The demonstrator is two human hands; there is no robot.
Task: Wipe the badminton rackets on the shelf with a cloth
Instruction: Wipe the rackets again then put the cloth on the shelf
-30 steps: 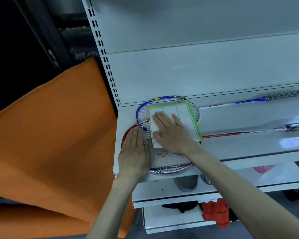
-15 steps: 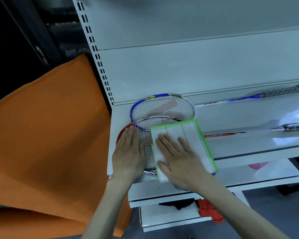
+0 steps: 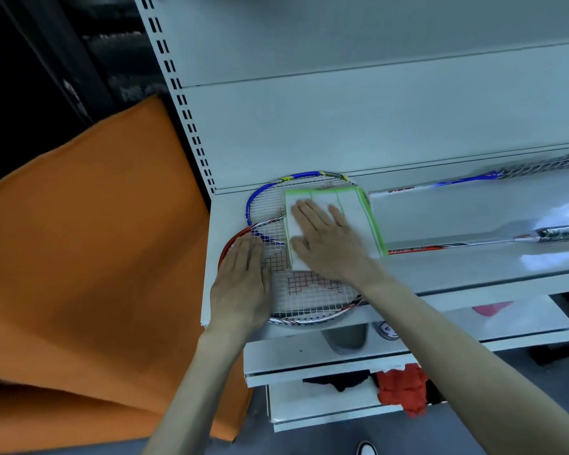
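On shelf (image 3: 473,274): 2 rackets (image 3: 309,290), 1 cloth (image 3: 355,218); both hands' fingers (image 3: 309,215) flat, grasping nothing.

White metal shelf (image 3: 440,277) carries two rackets lying flat: blue-framed racket (image 3: 263,195) at rear, red-framed racket (image 3: 309,310) in front, heads overlapping.

White metal shelving unit (image 3: 342,119), orange sheet (image 3: 89,274) beside, grey floor (image 3: 309,443), possibly concrete.

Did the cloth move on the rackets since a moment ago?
Yes. The cloth slid away from the shelf's front edge toward the back wall, from the red racket onto the blue racket, under the right hand.
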